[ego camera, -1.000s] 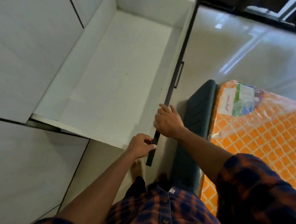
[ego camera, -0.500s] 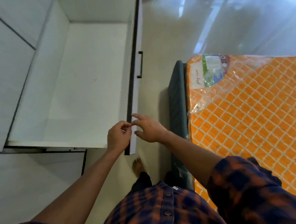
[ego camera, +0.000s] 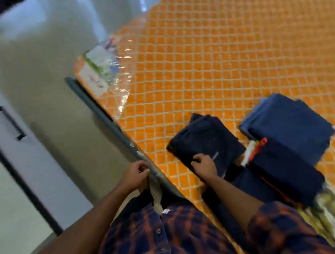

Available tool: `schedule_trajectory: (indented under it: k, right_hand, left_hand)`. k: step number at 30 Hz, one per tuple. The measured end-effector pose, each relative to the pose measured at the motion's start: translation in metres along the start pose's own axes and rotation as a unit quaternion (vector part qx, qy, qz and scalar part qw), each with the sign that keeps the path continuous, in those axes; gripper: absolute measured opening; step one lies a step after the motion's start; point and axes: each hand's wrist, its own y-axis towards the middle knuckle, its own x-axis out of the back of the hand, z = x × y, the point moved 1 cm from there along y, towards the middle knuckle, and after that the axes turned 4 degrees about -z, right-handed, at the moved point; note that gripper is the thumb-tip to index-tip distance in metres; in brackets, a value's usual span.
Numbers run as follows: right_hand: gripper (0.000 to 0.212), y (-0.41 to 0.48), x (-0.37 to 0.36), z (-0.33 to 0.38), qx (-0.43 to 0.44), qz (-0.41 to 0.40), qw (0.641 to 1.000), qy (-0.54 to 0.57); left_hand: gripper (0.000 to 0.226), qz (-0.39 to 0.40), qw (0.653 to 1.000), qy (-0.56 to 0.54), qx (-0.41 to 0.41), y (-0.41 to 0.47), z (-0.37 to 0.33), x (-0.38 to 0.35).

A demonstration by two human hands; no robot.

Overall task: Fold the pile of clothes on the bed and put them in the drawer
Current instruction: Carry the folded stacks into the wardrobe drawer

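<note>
Folded clothes lie on the orange quilted mattress (ego camera: 208, 65). Closest to me is a folded navy garment (ego camera: 206, 140); my right hand (ego camera: 204, 164) grips its near edge with curled fingers. To its right sits a folded blue stack (ego camera: 292, 127), with a dark navy folded piece with red and white trim (ego camera: 283, 170) in front of it. My left hand (ego camera: 136, 174) hovers at the grey bed frame edge (ego camera: 107, 120), fingers loosely curled and holding nothing. The white drawer front (ego camera: 27, 164) with its black handle (ego camera: 9, 122) is at the left edge; the drawer's inside is out of view.
A glossy pale floor strip (ego camera: 52, 84) runs between the drawer front and the bed. A plastic-wrapped label (ego camera: 98, 72) lies at the mattress corner. Pale yellowish cloth (ego camera: 329, 215) lies at the bed's near right. The image is motion-blurred.
My view has swung right from the open drawer to the bed. Both hands left the drawer front; the right one now rests on the folded navy garment, the left by the bed frame.
</note>
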Motion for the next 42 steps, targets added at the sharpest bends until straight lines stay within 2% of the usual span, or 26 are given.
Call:
schedule_trajectory:
  k: [3,5,8,11,14,17,20,23,25,28,29,32,34,37,39,42]
  right_hand:
    - [0.037,0.008,0.021,-0.04,-0.086,-0.13,0.981,0.114]
    - [0.048,0.014,0.028,-0.055,-0.124,-0.176,0.96,0.177]
    - [0.075,0.027,0.028,-0.07,-0.177,-0.195,0.93,0.258]
    - [0.101,0.049,0.018,-0.087,-0.215,-0.2,0.888,0.353]
    - [0.129,0.072,-0.001,-0.102,-0.213,-0.157,0.847,0.46]
    - [0.146,0.094,-0.021,-0.11,-0.217,-0.149,0.85,0.457]
    - [0.146,0.11,-0.037,-0.113,-0.184,-0.151,0.872,0.428]
    - [0.143,0.11,-0.034,-0.083,-0.119,-0.104,0.885,0.438]
    - [0.136,0.112,-0.035,-0.057,-0.075,-0.053,0.885,0.457]
    - [0.128,0.119,-0.045,-0.014,-0.041,0.018,0.884,0.465]
    - [0.13,0.119,-0.051,-0.003,-0.047,0.006,0.886,0.46]
    - [0.135,0.117,-0.068,0.01,-0.109,-0.099,0.892,0.428]
    - [0.137,0.116,-0.074,0.01,-0.138,-0.118,0.892,0.414]
    - [0.114,0.119,-0.067,0.001,-0.139,-0.034,0.851,0.505]
    - [0.094,0.118,-0.06,-0.001,-0.134,0.028,0.846,0.515]
    - [0.083,0.109,-0.05,0.002,-0.117,0.09,0.847,0.51]
  left_hand:
    - [0.021,0.065,0.995,0.062,-0.042,0.032,-0.034,-0.031]
    - [0.042,0.074,0.991,0.092,-0.065,0.054,-0.055,-0.046]
    - [0.07,0.062,0.989,0.106,-0.088,0.092,-0.082,-0.061]
    - [0.096,0.089,0.991,0.08,-0.066,0.135,-0.098,-0.072]
    - [0.103,0.124,0.99,0.046,-0.042,0.176,-0.109,-0.087]
    - [0.105,0.204,0.979,-0.005,0.008,0.208,-0.117,-0.103]
    - [0.11,0.255,0.967,-0.015,0.017,0.23,-0.118,-0.103]
    - [0.108,0.278,0.959,-0.042,0.022,0.237,-0.103,-0.081]
    - [0.114,0.271,0.96,-0.067,0.023,0.238,-0.078,-0.058]
    - [0.117,0.233,0.96,-0.129,0.082,0.236,-0.029,-0.011]
    - [0.117,0.23,0.956,-0.148,0.103,0.233,-0.013,0.0]
    - [0.119,0.234,0.947,-0.177,0.129,0.229,0.015,0.012]
    - [0.116,0.236,0.943,-0.196,0.131,0.233,0.019,0.011]
    - [0.092,0.27,0.935,-0.194,0.122,0.236,0.009,0.007]
    - [0.08,0.292,0.928,-0.2,0.12,0.231,0.004,0.008]
    - [0.099,0.271,0.929,-0.219,0.124,0.218,-0.002,0.004]
